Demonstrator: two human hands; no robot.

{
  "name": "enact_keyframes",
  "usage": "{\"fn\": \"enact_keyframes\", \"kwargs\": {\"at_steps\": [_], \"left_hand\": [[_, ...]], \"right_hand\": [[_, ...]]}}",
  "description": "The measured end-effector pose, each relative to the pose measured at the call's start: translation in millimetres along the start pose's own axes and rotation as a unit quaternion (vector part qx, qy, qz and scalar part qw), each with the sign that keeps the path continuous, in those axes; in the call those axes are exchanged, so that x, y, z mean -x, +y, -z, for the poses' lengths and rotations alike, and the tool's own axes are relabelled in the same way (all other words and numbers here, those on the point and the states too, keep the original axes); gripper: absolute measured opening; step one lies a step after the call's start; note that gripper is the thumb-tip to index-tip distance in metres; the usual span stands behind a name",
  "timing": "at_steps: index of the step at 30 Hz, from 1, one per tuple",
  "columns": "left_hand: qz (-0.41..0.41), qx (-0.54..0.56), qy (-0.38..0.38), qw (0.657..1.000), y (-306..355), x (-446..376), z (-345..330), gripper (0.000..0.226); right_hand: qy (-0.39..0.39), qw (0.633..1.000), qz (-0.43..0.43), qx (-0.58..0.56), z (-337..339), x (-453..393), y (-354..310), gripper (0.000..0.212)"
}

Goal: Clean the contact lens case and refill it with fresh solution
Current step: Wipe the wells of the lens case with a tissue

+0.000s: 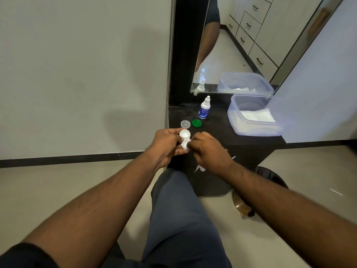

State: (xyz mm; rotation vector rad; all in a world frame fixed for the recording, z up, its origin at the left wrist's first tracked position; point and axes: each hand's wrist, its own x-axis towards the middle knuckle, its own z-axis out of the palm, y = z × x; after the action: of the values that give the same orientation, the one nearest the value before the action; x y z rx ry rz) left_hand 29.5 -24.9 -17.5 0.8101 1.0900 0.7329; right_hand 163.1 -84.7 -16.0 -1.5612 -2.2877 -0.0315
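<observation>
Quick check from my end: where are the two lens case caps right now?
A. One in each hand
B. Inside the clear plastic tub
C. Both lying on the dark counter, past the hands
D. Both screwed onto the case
C. The clear cap and green cap lie side by side on the dark counter, while the left hand holds the open lens case.

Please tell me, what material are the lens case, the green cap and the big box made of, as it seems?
Lens case: white opaque plastic, smooth, slightly glossy. Green cap: moulded plastic, ridged inside. Big box: translucent bluish plastic; white tissue shows through its wall.
</observation>
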Motion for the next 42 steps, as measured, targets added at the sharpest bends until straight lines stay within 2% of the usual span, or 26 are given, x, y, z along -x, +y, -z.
{"fn": "enact_keyframes", "kwargs": {"at_steps": [4,8,12,18,23,28,31,34,38,40,42], "left_hand": [[-0.011,0.027,0.033,0.999,-6,8,-7,0.040],[-0.010,0.020,0.020,1.000,-6,10,-4,0.034],[-0.032,-0.036,-0.005,0.999,1,7,2,0.026],[0.008,-0.054,-0.009,0.998,13,1,2,0.014],[-0.010,-0.094,-0.023,0.995,22,-11,-1,0.006],[0.008,-0.094,-0.027,0.995,23,-19,1,0.009],[0.015,-0.093,-0.018,0.995,22,-20,2,0.010],[0.016,-0.089,-0.013,0.996,22,-18,2,0.011],[0.005,-0.100,-0.008,0.995,23,-17,0,0.021],[0.006,-0.097,-0.006,0.995,22,-18,1,0.021],[0.013,-0.095,-0.012,0.995,22,-20,2,0.018]], "right_hand": [[0.066,0.991,-0.112,0.002,-14,0,-26,0.008],[0.101,0.975,-0.196,-0.008,-19,-1,-34,0.009],[0.074,0.977,-0.197,-0.016,-9,-2,-29,0.015],[0.064,0.980,-0.190,0.007,3,-3,-17,0.014],[0.045,0.980,-0.194,0.006,5,-5,-15,0.018],[0.019,0.978,-0.210,-0.004,1,-8,-17,0.019],[0.034,0.972,-0.231,-0.014,-4,-12,-23,0.018],[0.081,0.959,-0.268,-0.031,-7,-19,-29,0.016],[0.143,0.913,-0.368,-0.107,-10,-31,-35,0.014],[0.128,0.907,-0.385,-0.114,-9,-33,-34,0.014],[0.088,0.925,-0.356,-0.094,-6,-31,-30,0.015]]}}
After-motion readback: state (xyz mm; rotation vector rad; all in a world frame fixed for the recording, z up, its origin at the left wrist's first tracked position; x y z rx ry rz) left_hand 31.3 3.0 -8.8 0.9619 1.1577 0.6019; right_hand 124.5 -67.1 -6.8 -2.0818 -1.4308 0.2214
